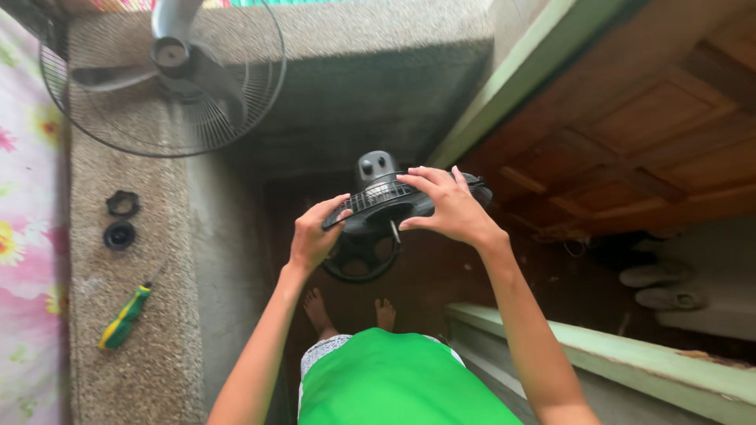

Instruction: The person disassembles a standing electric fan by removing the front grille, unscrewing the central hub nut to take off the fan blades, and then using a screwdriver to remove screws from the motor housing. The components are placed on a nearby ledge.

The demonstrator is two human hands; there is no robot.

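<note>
- Held up between both hands, above the bare feet (316, 308) and a dark reddish-brown floor (441, 275): a black fan motor housing (378, 208) with a ribbed top, a short shaft sticking out beneath and a round spoked base below.
- Left hand (313, 236) clamped on the housing's left edge, fingers curled over the ribbed rim.
- Right hand (450, 208) spread over the housing's right side, fingers apart and pressed on top, thumb underneath.
- To the left, a rough, speckled concrete ledge (157, 338), grey-beige, running from bottom to top and turning into a wall-like block behind.
- On that ledge, well apart from the hands: a green-and-yellow screwdriver (124, 316), lying tilted; further up, a black lobed nut (123, 203) and just beside it a round black cap (119, 234).
- At the ledge's far end, a wire fan guard (236, 94) with grey blades (205, 79) inside.
- Along the far left edge, floral cloth (20, 236) in pink and yellow.
- On the right, a brown panelled wooden door (646, 134) in a pale green frame (535, 71); lower down, a pale green sill (630, 354).
- Near the door's foot, grey sandals (661, 287) on a pale floor.
- At the bottom, green garment (394, 382).
</note>
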